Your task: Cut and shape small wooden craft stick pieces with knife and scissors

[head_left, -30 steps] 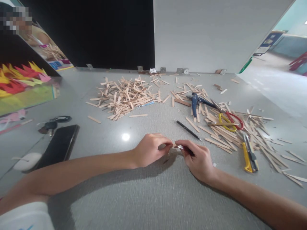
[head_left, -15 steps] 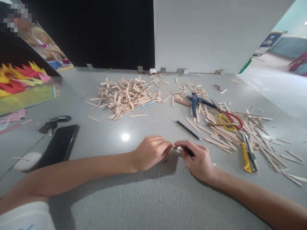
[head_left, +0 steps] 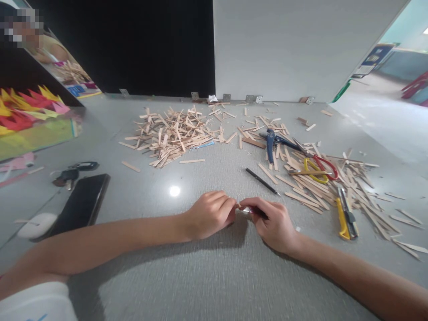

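While the left hand [head_left: 211, 215] pinches a wood piece [head_left: 238, 205] above the desk [head_left: 167, 281], the right hand [head_left: 272, 221] clamps a shiny tool [head_left: 246, 210] beside it. This step seems trimming; the next move calls for steady pressure.

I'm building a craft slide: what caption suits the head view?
Left hand beside right hand, which grips a small metallic tool, near wooden craft sticks, scissors and a yellow utility knife.

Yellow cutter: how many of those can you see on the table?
1. The yellow cutter lies on the table, to the right of the right hand, beside scattered wooden sticks. Another could be hidden under them.
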The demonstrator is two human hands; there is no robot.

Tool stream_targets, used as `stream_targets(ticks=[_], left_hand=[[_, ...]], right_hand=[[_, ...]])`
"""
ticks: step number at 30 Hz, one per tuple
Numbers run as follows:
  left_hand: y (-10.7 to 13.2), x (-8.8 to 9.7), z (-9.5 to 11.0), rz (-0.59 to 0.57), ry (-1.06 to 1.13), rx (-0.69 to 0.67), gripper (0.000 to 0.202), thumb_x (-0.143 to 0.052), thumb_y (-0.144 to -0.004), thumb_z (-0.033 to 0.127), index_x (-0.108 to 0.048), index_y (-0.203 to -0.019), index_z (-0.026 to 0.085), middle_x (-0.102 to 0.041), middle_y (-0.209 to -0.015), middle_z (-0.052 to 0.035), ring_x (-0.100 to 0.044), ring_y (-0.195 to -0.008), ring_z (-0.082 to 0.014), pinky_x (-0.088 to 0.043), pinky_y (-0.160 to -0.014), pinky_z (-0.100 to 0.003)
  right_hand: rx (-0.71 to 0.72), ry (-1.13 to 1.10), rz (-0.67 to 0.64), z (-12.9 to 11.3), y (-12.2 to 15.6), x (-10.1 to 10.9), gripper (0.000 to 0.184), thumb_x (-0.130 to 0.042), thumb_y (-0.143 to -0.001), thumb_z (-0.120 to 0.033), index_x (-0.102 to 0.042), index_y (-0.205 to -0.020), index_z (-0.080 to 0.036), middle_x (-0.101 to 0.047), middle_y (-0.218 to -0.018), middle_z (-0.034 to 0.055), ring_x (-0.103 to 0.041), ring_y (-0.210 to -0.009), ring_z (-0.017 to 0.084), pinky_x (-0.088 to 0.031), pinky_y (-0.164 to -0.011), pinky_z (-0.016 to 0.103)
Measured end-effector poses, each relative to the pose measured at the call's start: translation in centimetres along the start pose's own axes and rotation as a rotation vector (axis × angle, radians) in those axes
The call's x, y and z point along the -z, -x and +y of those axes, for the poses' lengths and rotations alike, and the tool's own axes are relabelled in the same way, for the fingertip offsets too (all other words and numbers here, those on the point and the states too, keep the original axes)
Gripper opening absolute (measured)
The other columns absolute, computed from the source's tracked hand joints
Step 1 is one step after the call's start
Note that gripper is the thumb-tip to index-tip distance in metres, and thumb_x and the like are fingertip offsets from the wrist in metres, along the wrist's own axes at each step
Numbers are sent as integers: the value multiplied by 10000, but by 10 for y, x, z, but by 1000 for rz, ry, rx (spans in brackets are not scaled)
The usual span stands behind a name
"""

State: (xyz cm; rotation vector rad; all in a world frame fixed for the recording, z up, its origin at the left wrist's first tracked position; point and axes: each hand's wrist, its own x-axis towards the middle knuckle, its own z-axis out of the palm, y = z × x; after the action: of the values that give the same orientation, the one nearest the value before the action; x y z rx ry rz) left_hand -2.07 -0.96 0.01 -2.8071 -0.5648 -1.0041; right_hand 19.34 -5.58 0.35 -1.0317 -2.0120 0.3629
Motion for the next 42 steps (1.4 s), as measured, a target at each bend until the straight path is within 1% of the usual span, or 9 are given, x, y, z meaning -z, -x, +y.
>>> stream_targets(ticks=[5,10,20,25,29,32,35,39,42], left_hand=[[4,-4,-3,-66,67,94,288,-372,-1095,74,-616,-962,151,-697,-737,-41,-660,-624,-179,-528,-597,-277],[8,-9,-5,-127,80,104,248,-372,-1044,30,-566,-989,174,-682,-751,-34,-657,-631,-182,-523,-594,-273],[14,-15,-1,-79,203,191,178,-387,-1086,116,-549,-1063,187,-736,-790,-37,-731,-649,-178,-553,-577,-255],[17,-15,2,-158,277,284,161,-400,-1090,154,-557,-1073,189,-698,-705,-2,-684,-529,-164,-471,-495,-236],[16,-13,4,-156,408,347,131,-425,-1059,166,-551,-1059,200,-656,-691,16,-636,-507,-150,-408,-488,-236],[9,-10,3,-172,578,503,70,-466,-1028,189,-516,-995,224,-583,-639,64,-570,-474,-118,-371,-488,-219],[1,-4,3,-238,756,665,115,-437,-1048,220,-462,-938,243,-495,-559,111,-501,-417,-98,-359,-485,-208],[-4,2,4,-268,807,705,219,-348,-1105,289,-454,-919,243,-522,-562,91,-501,-443,-107,-376,-509,-224],[-4,3,5,-289,818,684,231,-390,-1111,335,-544,-986,216,-621,-654,44,-579,-524,-120,-424,-554,-237]], right_hand=[[-28,33,38,2,0,-2,390,-419,-827,3,-680,-1004,-227,-785,-795,-12,-705,-605,121,-527,-596,197],[-20,55,40,1,-1,-2,379,-410,-827,6,-664,-993,-223,-781,-788,-7,-690,-597,121,-511,-580,202],[-31,49,30,3,-2,-2,361,-411,-830,-5,-658,-980,-220,-776,-779,-6,-684,-600,123,-503,-582,203],[-28,36,30,5,-2,-3,355,-411,-827,-7,-653,-978,-218,-772,-775,-3,-680,-600,121,-500,-581,199],[-22,32,7,4,-2,-2,344,-421,-829,-7,-656,-973,-213,-767,-773,-1,-677,-605,117,-502,-589,194],[-8,29,-21,3,-1,-2,324,-431,-855,-5,-661,-960,-207,-754,-750,-6,-672,-599,112,-502,-596,187],[8,29,-17,3,0,-3,324,-433,-874,-3,-665,-970,-207,-757,-751,-8,-677,-595,107,-503,-596,181],[-36,47,46,4,0,-3,314,-451,-893,-24,-663,-1010,-223,-781,-792,-1,-711,-621,125,-522,-598,197],[-97,74,96,4,1,-3,236,-495,-955,-81,-657,-1025,-236,-779,-787,1,-723,-625,143,-536,-597,216]])
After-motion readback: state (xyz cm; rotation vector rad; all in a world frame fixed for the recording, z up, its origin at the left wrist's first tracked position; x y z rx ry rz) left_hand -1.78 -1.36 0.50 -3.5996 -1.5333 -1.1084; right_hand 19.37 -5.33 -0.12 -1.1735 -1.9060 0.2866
